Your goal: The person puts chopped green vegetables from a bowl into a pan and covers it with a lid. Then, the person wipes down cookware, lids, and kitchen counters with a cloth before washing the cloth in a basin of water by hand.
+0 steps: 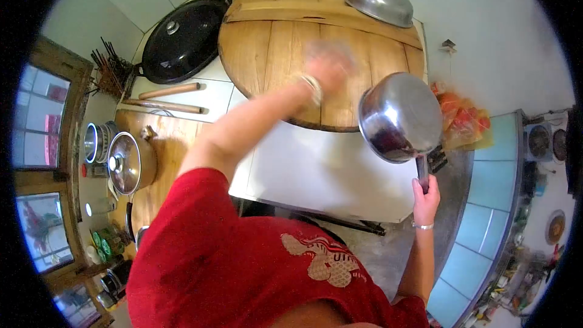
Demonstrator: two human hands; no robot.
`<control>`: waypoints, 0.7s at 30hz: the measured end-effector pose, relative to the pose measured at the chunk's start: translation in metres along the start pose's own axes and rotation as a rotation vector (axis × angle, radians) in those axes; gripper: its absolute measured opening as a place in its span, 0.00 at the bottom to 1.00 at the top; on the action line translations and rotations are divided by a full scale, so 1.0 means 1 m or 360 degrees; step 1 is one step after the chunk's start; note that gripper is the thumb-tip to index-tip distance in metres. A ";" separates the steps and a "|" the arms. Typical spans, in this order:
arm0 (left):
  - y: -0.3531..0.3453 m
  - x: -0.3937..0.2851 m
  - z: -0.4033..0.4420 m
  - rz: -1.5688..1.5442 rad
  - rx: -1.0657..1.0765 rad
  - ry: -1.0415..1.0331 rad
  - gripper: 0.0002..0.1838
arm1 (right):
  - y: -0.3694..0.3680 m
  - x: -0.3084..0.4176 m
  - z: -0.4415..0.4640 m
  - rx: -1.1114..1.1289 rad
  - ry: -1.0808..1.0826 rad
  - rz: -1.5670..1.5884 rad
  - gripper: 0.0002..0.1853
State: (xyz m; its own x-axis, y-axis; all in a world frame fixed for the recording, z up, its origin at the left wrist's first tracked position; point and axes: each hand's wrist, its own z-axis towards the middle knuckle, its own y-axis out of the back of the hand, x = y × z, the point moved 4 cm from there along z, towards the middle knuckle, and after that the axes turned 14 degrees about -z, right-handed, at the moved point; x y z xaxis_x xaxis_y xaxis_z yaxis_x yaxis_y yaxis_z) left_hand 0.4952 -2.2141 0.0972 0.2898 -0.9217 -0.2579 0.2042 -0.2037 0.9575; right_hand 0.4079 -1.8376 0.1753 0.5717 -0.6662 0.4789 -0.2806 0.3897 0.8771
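- Head view: R hand (427,199) grips the saucepan (404,112) by its handle, fingers wrapped & closed round it. Pan's base faces up twd camera; in view it overlaps the near R edge of the round wooden board (252,48).
- L hand (331,71) reaches over the board's middle, blurred; can't tell if fingers are spread or together, or if the pale smear at the tips is a cloth.
- Nearby: metal bowl (379,3) at the board's far R edge; white worktop (322,173) in front; black lidded pan (185,39) to L; plastic bag (464,120) just R of the saucepan.
- Doing it well, my judgement: hold the handle firmly, wrist steady, so the pan's weight doesn't twist the grip.
- Keep the rim off the board edge & away from the bag, else a knock's likely.
- L hand: flat, even strokes prob. best, w/ care near the raised wooden bar (291,12) & the bowl; bumping the bowl could tip it off.
- Watch both hands' spacing: pan to R, L hand mid-board, no crossing.
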 end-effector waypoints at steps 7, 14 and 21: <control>0.109 0.045 -0.106 -0.0280 -0.0033 -0.0102 0.19 | -0.001 -0.021 -0.028 -0.0096 -0.0224 0.0051 0.10; 0.036 0.025 0.002 -0.0144 -0.0095 0.0003 0.25 | 0.004 -0.030 -0.048 -0.0174 -0.0247 0.0011 0.09; -0.008 -0.066 0.176 -0.0333 0.0150 -0.0306 0.25 | 0.016 -0.042 -0.087 -0.0086 -0.0513 -0.0065 0.10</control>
State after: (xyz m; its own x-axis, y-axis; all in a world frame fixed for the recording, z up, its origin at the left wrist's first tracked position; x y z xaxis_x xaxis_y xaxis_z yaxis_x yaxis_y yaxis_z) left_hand 0.3095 -2.2097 0.1291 0.0662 -0.9004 -0.4301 0.1507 -0.4170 0.8963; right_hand 0.4465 -1.7480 0.1657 0.3061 -0.8456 0.4374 -0.2160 0.3858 0.8969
